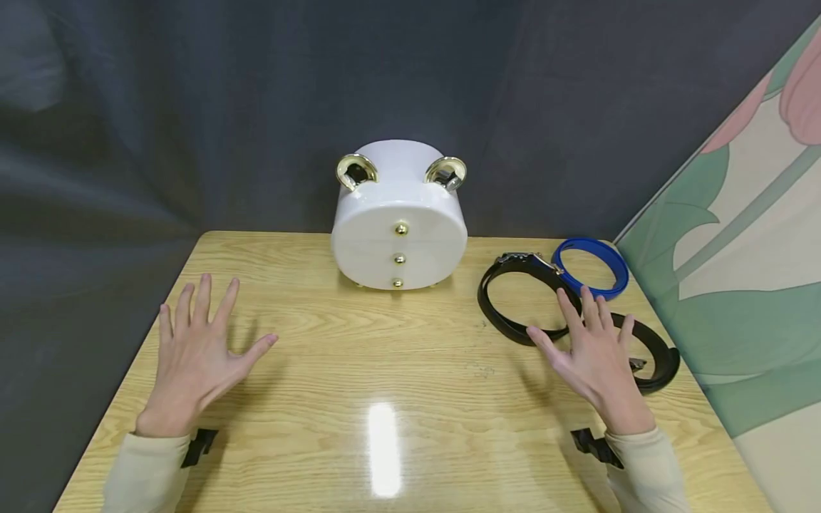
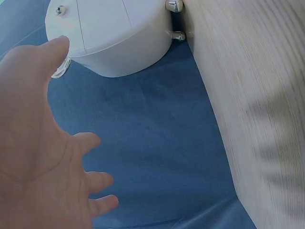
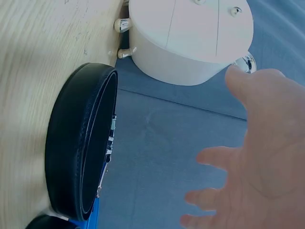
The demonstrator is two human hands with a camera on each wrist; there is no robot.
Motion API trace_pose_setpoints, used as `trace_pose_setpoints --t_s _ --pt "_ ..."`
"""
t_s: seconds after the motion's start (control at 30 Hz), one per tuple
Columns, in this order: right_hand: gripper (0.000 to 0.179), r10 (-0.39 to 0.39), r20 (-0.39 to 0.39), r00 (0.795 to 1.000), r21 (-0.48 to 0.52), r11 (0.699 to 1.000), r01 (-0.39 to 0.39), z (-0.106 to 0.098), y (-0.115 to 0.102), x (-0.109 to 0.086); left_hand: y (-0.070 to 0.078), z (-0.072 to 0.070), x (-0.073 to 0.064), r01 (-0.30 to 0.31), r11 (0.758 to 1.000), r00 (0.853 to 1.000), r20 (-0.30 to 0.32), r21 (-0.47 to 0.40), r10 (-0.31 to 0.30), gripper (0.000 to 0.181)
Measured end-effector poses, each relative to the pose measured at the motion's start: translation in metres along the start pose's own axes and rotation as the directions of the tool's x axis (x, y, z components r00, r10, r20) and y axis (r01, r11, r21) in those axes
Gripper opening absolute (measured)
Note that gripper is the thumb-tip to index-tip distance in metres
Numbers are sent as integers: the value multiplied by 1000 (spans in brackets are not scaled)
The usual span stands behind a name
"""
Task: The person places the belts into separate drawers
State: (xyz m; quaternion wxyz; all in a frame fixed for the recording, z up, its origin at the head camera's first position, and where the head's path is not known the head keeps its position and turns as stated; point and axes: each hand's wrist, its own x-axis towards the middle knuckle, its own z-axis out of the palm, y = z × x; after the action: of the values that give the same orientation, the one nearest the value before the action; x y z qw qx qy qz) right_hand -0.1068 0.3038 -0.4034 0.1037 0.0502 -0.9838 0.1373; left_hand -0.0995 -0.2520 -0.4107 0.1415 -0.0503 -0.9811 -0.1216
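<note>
A: Hands?
B: L hand [image 1: 195,360] & R hand [image 1: 596,360] empty, fingers spread wide.
A: Blk belt [image 3: 71,143]?
B: Left of R-wrist frame, coiled. Prob light, bendy, tough; pinch coil's edge.
A: White box [image 1: 400,199]?
B: Head view, upper ctr. Looks stiff, slick, maybe breakable; cup both sides.

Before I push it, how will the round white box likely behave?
The round white box looks stiff and maybe slippery, being so glossy. It could tip, standing on short feet. Seams between its knobs suggest it might open if tilted.
</note>
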Motion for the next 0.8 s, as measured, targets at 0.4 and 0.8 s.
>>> trace_pose_setpoints --t_s 0.4,0.8 --pt "70 -66 -173 983 102 991 85 -1 -2 3 -1 1 -1 6 998 1000 15 -57 -6 98" --pt "45 -76 -393 916 296 933 204 3 -17 10 5 1 0 81 983 990 -103 -162 -99 89"
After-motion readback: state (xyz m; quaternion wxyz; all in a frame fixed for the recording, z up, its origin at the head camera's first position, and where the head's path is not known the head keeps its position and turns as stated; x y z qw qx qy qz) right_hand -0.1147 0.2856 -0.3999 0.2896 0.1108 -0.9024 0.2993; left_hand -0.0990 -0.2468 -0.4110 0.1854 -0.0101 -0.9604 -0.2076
